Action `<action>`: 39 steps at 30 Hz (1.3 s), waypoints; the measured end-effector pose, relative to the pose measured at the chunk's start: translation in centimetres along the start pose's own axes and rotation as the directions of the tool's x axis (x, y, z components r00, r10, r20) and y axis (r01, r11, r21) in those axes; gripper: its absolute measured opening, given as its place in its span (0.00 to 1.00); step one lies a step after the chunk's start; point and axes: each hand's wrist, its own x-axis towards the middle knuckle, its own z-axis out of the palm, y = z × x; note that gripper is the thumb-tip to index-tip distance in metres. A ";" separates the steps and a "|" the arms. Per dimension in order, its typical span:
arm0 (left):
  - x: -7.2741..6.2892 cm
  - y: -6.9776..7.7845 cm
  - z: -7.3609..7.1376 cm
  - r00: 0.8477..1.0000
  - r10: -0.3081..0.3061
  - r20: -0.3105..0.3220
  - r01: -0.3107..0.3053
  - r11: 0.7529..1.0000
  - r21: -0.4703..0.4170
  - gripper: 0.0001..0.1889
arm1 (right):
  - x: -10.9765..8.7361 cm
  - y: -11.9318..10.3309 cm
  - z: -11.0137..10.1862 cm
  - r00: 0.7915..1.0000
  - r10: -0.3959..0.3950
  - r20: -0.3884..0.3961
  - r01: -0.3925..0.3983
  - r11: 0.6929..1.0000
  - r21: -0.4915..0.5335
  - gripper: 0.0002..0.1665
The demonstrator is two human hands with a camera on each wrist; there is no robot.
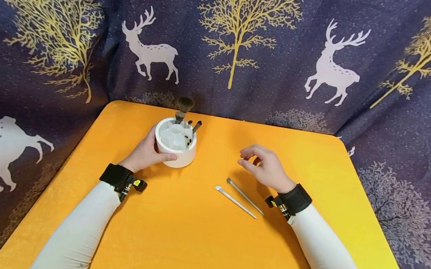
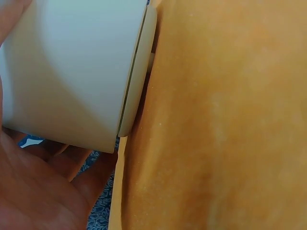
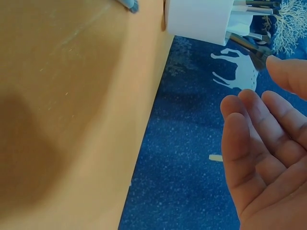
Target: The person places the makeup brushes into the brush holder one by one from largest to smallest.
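Observation:
In the head view, my left hand (image 1: 143, 152) grips a round white makeup brush holder (image 1: 180, 160) from its left side, thumb across the front wall. The holder has a divided top, and several dark-tipped makeup brushes (image 1: 185, 104) stand in its far and right compartments. Close up in the left wrist view, the smooth wall of the holder (image 2: 72, 72) lies against the palm, its base near the tabletop. My right hand (image 1: 268, 166) hovers over the table to the right of the holder, fingers loosely bent and nothing in them. The right wrist view shows its bare palm and fingers (image 3: 240, 139).
Two loose makeup brushes lie side by side between the hands: a pale-tipped brush (image 1: 237, 203) and a grey-tipped brush (image 1: 246, 198). An orange-yellow cloth covers the table (image 1: 176, 241). Behind it hangs a dark blue curtain (image 1: 265, 79) with deer and trees.

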 end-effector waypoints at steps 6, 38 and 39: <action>0.1 0.1 0.1 1.000 0.001 -0.001 -0.001 1.000 0.002 0.66 | -0.8 0.1 -0.6 1.000 0.016 -0.008 -0.016 1.000 -0.009 0.11; -0.1 0.4 0.0 1.000 -0.012 -0.001 0.012 1.000 -0.024 0.65 | -3.5 0.2 -1.2 0.996 0.049 0.077 -0.041 0.994 -0.101 0.12; -0.2 0.4 0.0 1.000 -0.012 -0.002 0.012 1.000 -0.027 0.65 | -3.5 0.2 -1.1 0.995 0.052 0.082 -0.044 0.994 -0.099 0.12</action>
